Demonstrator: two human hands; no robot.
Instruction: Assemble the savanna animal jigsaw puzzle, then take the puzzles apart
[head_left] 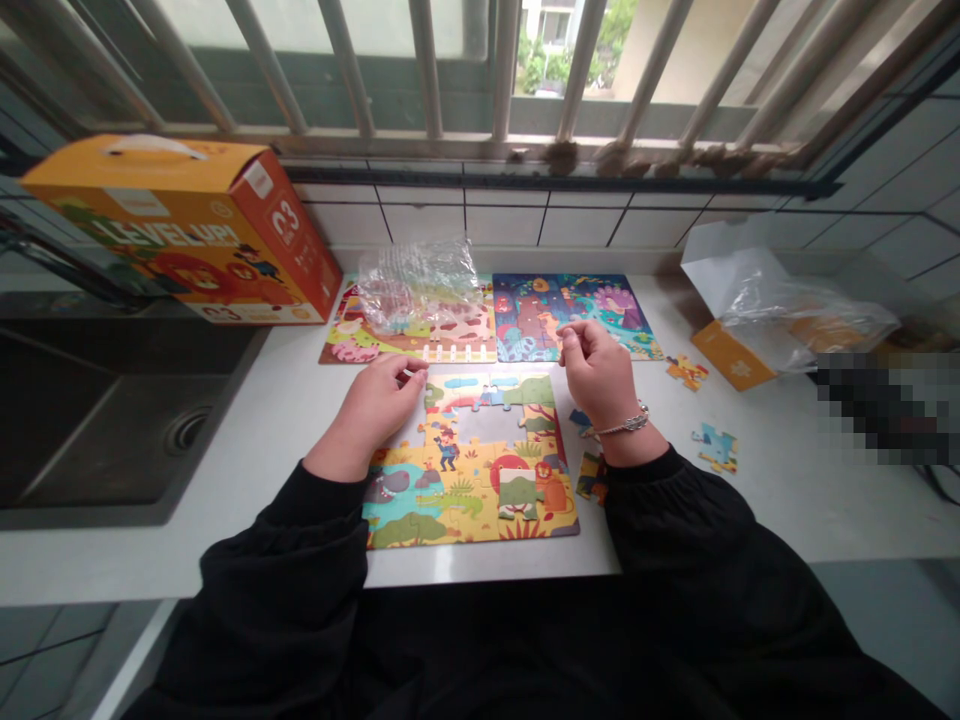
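Observation:
A partly assembled animal jigsaw puzzle [465, 490] lies before me on the counter, with a gap in its upper middle. One loose green-and-white puzzle piece [517, 495] rests on top of its lower right. My left hand [382, 405] is closed at the puzzle's upper left edge, fingertips bent together; whatever they grip is hidden. Above the puzzle's upper right corner, my right hand [600, 375] is pinched, thumb against curled fingers, and I cannot make out what is in it. Loose dark pieces [591, 476] lie under and beside the right wrist.
Behind are a farm puzzle [351, 340] under a crumpled plastic bag [420, 285] and a dark-blue night puzzle [525, 300]. Two loose pieces, orange [686, 371] and blue [715, 446], lie right, near an opened box [731, 355]. An orange carton [187, 240] stands beside the sink [112, 500].

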